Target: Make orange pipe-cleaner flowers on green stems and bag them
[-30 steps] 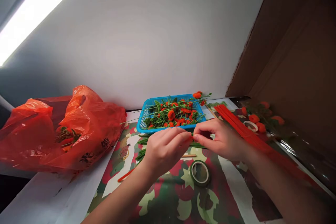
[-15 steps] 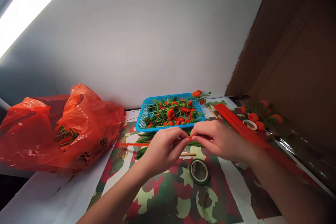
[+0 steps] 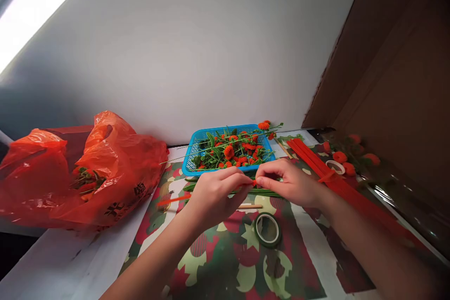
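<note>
Between my two hands runs an orange pipe cleaner, its free end sticking out to the left behind my left wrist. My left hand pinches it at the fingertips. My right hand grips its other end, where a small orange bit shows between thumb and forefinger. Both hands hover over green pipe cleaners lying in front of the blue basket. A roll of green tape lies on the table just below the hands, and a thin wooden stick is partly hidden behind my left hand.
Orange pipe-cleaner flowers with green stems fill the basket. At left sits a red plastic bag with more inside. To the right lie a bundle of orange pipe cleaners, a white tape roll and orange pompom-like flowers.
The pipe cleaner's free left end has tilted and shifted slightly lower. My left fingers have turned a little over the piece, and both hands stay together at nearly the same spot.
</note>
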Demonstrator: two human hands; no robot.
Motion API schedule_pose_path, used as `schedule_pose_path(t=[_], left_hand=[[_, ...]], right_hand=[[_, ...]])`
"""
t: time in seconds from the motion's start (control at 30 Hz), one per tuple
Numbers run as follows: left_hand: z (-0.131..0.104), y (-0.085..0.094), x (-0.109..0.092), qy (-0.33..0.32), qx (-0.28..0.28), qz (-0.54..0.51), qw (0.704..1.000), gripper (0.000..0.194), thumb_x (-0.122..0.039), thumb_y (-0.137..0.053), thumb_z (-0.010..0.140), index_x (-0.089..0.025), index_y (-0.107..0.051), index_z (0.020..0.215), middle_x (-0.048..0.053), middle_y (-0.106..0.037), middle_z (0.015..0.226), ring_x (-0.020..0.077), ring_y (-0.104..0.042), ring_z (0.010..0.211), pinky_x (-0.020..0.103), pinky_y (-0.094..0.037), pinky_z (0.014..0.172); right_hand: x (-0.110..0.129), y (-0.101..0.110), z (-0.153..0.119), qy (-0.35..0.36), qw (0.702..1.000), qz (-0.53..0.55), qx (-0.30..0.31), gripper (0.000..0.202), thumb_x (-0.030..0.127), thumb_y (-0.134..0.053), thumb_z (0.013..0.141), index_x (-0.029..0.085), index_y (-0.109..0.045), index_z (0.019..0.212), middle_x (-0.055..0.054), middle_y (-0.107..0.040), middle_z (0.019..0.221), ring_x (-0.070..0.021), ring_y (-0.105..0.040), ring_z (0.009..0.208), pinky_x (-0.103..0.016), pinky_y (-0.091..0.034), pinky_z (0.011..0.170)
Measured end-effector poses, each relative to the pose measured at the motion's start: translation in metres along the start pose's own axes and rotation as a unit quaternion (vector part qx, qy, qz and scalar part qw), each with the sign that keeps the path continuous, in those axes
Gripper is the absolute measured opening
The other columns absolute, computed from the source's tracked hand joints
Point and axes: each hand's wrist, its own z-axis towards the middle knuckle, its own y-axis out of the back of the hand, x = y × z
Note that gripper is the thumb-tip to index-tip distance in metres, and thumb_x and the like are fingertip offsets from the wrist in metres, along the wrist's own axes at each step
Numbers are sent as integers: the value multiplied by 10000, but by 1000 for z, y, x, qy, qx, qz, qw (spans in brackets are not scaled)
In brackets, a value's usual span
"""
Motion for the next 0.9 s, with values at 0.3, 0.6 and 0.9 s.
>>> schedule_pose_path(t=[0.3,0.6,0.9], left_hand=[[0,-3,-1,-52,-19,51,997,78,-147,-548,856,-160,-622,835,12,-666,730,99,-565,588,220,-405,521],[7,-1,2,386,134,-446,796,212,-350,-613,783,-151,-593,713,-8,-574,601,74,-497,466,177,-316,416],[4,-1,-3,144,1,-118,983,139,-224,-524,857,-162,-609,767,12,-603,666,97,-516,571,210,-396,521]], right_hand=[[1,-2,-1,-21,998,50,30,283,313,-461,915,170,-532,682,52,-347,578,-88,-312,544,-235,-239,496],[8,-4,-5,190,952,-236,-47,269,137,-346,936,163,-575,797,-36,-575,735,-136,-467,667,-257,-328,602],[8,-3,-4,38,998,-49,-24,299,325,-389,967,177,-555,767,6,-538,719,-116,-471,657,-239,-340,596]])
